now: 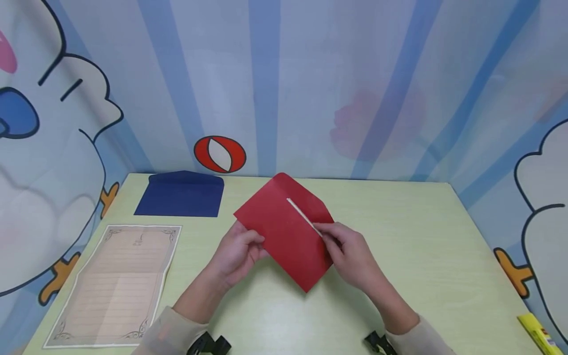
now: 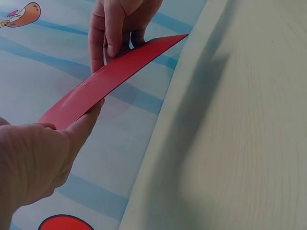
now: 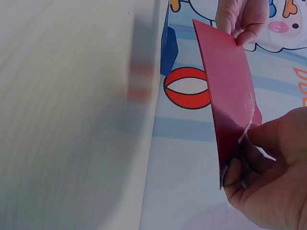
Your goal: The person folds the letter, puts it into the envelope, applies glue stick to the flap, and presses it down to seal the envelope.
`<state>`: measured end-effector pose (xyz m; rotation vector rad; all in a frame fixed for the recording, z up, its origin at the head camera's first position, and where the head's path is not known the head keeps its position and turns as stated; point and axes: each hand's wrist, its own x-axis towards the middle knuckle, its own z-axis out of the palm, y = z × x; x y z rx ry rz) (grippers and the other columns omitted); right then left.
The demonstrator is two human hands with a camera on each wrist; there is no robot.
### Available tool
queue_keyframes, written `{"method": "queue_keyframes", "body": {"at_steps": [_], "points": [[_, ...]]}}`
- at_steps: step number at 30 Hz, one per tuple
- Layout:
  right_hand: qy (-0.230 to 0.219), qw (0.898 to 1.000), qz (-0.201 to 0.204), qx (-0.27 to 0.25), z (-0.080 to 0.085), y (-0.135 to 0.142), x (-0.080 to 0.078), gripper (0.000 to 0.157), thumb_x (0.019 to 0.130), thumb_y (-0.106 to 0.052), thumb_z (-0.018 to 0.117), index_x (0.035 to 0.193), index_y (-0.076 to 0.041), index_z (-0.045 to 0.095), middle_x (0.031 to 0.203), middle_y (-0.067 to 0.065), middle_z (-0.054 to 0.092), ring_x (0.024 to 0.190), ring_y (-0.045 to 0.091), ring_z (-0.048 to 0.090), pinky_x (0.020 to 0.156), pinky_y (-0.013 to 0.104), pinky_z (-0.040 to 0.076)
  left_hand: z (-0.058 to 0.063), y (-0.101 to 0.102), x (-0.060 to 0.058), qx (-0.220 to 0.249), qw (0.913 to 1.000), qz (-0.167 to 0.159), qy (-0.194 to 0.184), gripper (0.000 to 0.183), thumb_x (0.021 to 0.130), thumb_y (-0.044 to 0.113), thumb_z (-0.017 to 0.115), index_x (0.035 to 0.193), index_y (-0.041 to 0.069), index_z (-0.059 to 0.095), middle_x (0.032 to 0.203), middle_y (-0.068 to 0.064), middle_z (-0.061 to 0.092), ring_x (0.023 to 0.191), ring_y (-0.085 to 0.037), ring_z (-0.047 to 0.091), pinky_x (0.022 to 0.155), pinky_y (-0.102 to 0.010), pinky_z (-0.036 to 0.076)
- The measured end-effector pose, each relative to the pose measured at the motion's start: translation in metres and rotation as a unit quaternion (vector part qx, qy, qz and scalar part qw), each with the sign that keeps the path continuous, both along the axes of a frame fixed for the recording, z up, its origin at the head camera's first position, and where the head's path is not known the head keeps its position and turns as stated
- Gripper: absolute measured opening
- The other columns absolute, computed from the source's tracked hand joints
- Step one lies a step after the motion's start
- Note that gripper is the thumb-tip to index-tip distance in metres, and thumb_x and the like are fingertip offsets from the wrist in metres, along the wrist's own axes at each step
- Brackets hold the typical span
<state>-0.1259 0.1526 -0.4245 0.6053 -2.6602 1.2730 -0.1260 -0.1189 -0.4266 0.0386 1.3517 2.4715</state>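
A red envelope (image 1: 284,231) is held tilted above the table, its flap side toward the upper right. My left hand (image 1: 239,251) grips its lower left edge, thumb on the near face and fingers behind, as the left wrist view also shows. A thin white paper edge (image 1: 301,214) runs along the envelope's opening below the flap. At the lower end of that edge my right hand (image 1: 352,251) pinches the white paper with thumb and index finger. In the right wrist view a bit of white paper (image 3: 263,151) shows by those fingers; the rest is hidden.
A dark blue envelope (image 1: 179,197) lies at the back left of the table. In front of it is a creased, lined letter sheet (image 1: 115,286) with an ornamental border. A yellow packet (image 1: 539,334) sits at the right edge. A patterned curtain (image 1: 301,88) stands behind the table.
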Motion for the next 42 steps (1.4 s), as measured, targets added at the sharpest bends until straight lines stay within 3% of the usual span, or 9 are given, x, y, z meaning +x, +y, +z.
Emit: {"method": "queue_keyframes", "body": {"at_steps": [6,10,14,20,26,31,37,42], "points": [[0.000,1.000,0.023,0.004,0.002,-0.001,0.003,0.041,0.095,-0.007,0.079,0.134,-0.013,0.069,0.111,-0.003,0.064,0.093,0.015,0.061,0.075,0.031,0.057,0.001,0.002,0.002,0.006,1.0000,0.000,-0.005,0.060,0.099,-0.008,0.047,0.155,0.013,0.039,0.142,-0.013,0.057,0.121,-0.030,0.067,0.095,-0.041,0.060],[-0.053,0.998,0.024,-0.027,0.001,-0.004,0.005,0.045,0.094,-0.007,0.081,0.135,-0.013,0.064,0.111,-0.001,0.069,0.090,0.017,0.065,0.076,0.031,0.059,-0.002,0.006,0.004,-0.004,1.0000,-0.004,-0.007,0.060,0.099,-0.010,0.045,0.154,0.011,0.040,0.138,-0.012,0.058,0.115,-0.028,0.069,0.092,-0.039,0.061],[-0.107,0.992,0.013,-0.063,0.003,-0.006,0.007,0.033,0.097,-0.008,0.078,0.128,-0.010,0.065,0.106,0.002,0.072,0.087,0.018,0.068,0.076,0.030,0.059,-0.003,0.011,0.006,-0.012,0.9999,0.004,-0.012,0.059,0.097,-0.011,0.044,0.152,0.011,0.041,0.136,-0.013,0.058,0.114,-0.028,0.068,0.089,-0.039,0.061],[-0.145,0.986,0.026,-0.082,0.006,-0.004,0.007,0.023,0.100,-0.009,0.074,0.123,-0.007,0.068,0.102,0.005,0.070,0.088,0.022,0.068,0.076,0.031,0.060,-0.002,0.013,0.008,-0.016,0.9998,0.009,-0.012,0.058,0.095,-0.012,0.043,0.149,0.011,0.042,0.134,-0.012,0.059,0.114,-0.027,0.067,0.087,-0.037,0.062],[-0.187,0.977,0.029,-0.104,0.005,-0.003,0.004,0.026,0.099,-0.010,0.076,0.122,-0.006,0.067,0.104,0.007,0.071,0.091,0.024,0.072,0.080,0.033,0.062,0.000,0.013,0.008,-0.022,0.9997,0.003,0.011,0.059,0.094,-0.013,0.043,0.149,0.008,0.039,0.134,-0.012,0.058,0.115,-0.026,0.067,0.088,-0.037,0.061],[-0.196,0.975,0.019,-0.107,0.003,-0.004,0.004,0.023,0.097,-0.012,0.079,0.117,-0.005,0.069,0.102,0.008,0.071,0.088,0.023,0.074,0.080,0.034,0.063,-0.001,0.014,0.009,-0.030,0.9991,-0.007,0.028,0.059,0.096,-0.013,0.042,0.151,0.009,0.038,0.138,-0.013,0.057,0.117,-0.026,0.067,0.090,-0.036,0.061],[-0.218,0.970,0.049,-0.093,0.004,-0.004,0.006,0.017,0.101,-0.012,0.074,0.117,-0.008,0.072,0.108,0.007,0.072,0.092,0.025,0.074,0.078,0.038,0.064,0.000,0.014,0.010,-0.038,0.9987,-0.018,0.027,0.060,0.095,-0.012,0.043,0.151,0.009,0.037,0.139,-0.012,0.057,0.116,-0.026,0.067,0.090,-0.035,0.060],[-0.213,0.969,0.066,-0.108,0.003,-0.004,0.004,0.023,0.102,-0.009,0.072,0.123,-0.008,0.064,0.108,0.008,0.073,0.094,0.026,0.074,0.081,0.037,0.063,0.000,0.015,0.010,-0.038,0.9987,-0.017,0.029,0.059,0.096,-0.012,0.040,0.150,0.010,0.038,0.136,-0.011,0.058,0.112,-0.024,0.067,0.088,-0.034,0.059]]}}
